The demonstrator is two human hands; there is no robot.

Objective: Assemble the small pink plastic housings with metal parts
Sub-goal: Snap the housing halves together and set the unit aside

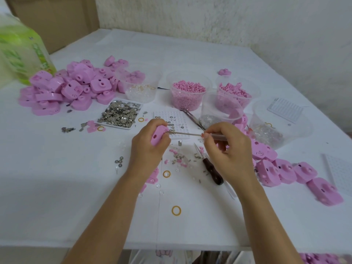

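**A:** So, what lies far to the left of the left hand?

**B:** A heap of pink housings (64, 88) lies there on the white table (76, 187), well apart from the hand and further from the person. Between this heap and the hand stands a flat tray of small metal parts (120, 113).

**A:** And the left hand itself?

**B:** The left hand (150, 147) grips one pink housing (158, 137), with the fingers curled round it.

**A:** Does something touch that housing?

**B:** Yes, a screwdriver (186, 133). Its thin metal shaft runs almost level between the two hands, and the tip meets the upper part of the held housing.

**A:** Who holds the tool?

**B:** The right hand (226, 151) pinches its clear handle between thumb and fingertips.

**A:** What is beyond the hands?

**B:** A white grid tray (177, 121) lies just behind the shaft, with small metal pieces in some cells. Further behind the right hand stand clear cups (188, 92) filled with pink bits.

**A:** And nearer to the person?

**B:** Between the hands lie loose small parts. A dark-handled tool (211, 168) lies flat just beside the right hand, and a yellow ring (176, 210) lies between the forearms.

**A:** To the right of the right hand?

**B:** A row of pink housings (285, 170) lies on the table near the wrist and runs away to the right.
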